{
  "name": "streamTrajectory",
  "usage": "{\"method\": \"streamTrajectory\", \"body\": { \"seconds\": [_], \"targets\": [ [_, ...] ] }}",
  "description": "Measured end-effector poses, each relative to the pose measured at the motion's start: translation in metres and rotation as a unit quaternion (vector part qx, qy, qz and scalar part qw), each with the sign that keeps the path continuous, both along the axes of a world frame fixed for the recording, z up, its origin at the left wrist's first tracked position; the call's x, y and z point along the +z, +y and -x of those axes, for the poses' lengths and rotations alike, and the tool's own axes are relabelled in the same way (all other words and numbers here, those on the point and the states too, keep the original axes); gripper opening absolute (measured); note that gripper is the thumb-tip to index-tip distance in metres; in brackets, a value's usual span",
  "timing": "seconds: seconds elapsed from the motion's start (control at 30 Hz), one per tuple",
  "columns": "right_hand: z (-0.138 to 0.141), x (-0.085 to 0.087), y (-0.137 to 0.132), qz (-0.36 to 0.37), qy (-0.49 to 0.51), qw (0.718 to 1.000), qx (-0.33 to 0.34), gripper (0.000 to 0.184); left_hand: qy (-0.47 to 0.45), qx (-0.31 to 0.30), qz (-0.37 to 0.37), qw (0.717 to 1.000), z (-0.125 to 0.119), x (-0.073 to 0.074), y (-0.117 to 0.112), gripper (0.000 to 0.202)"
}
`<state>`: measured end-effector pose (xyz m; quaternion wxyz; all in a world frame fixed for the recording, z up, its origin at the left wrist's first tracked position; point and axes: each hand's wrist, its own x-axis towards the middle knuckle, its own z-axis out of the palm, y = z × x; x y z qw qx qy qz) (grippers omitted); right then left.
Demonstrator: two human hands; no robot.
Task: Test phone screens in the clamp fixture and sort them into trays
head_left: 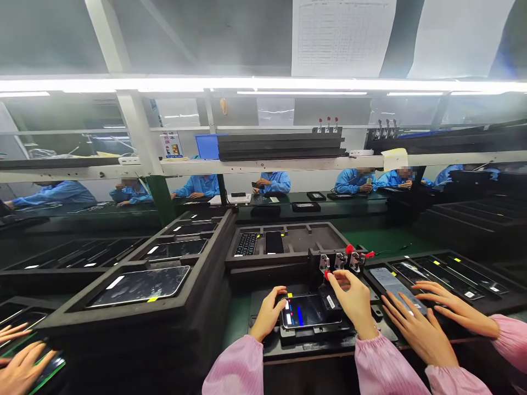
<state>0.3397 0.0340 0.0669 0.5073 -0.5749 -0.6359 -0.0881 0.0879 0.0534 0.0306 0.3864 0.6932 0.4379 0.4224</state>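
Note:
A phone [307, 312] with a partly lit screen and a yellow tab lies in a black test fixture [313, 331]. At its left end, my left hand [267, 315] has its fingers and thumb closed on the edge. My right hand [354, 302] pinches the red-tipped lever [327, 275] of a toggle clamp [324, 262] at the fixture's back. A black block [330, 302] with a white label covers the phone's right end. Two more clamps with red tips stand beside the first, partly behind my right hand.
A co-worker's hands [424, 329] rest on a grey phone [393, 285] at right. Stacked foam trays [197, 291] holding screens rise at left; another tray [313, 241] stands behind the fixture. Another person's hands [24, 362] show at lower left. A shelf [255, 164] spans above.

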Motion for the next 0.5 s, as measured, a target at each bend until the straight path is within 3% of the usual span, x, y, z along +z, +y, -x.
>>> {"method": "streamTrajectory", "body": {
  "seconds": [0.07, 0.27, 0.5],
  "targets": [
    [0.005, 0.005, 0.014, 0.041, 0.034, 0.998, 0.019, 0.012, -0.001, 0.006, 0.000, 1.000, 0.000, -0.002, 0.001, 0.031],
    [0.003, 0.011, 0.023, 0.172, 0.151, 0.970, 0.084, 0.025, 0.006, -0.005, 0.012, 1.000, 0.007, -0.003, -0.001, 0.039],
    [-0.002, 0.006, 0.028, 0.218, 0.197, 0.950, 0.102, 0.030, 0.063, -0.130, 0.017, 0.989, 0.019, 0.003, -0.007, 0.099]
  ]
}}
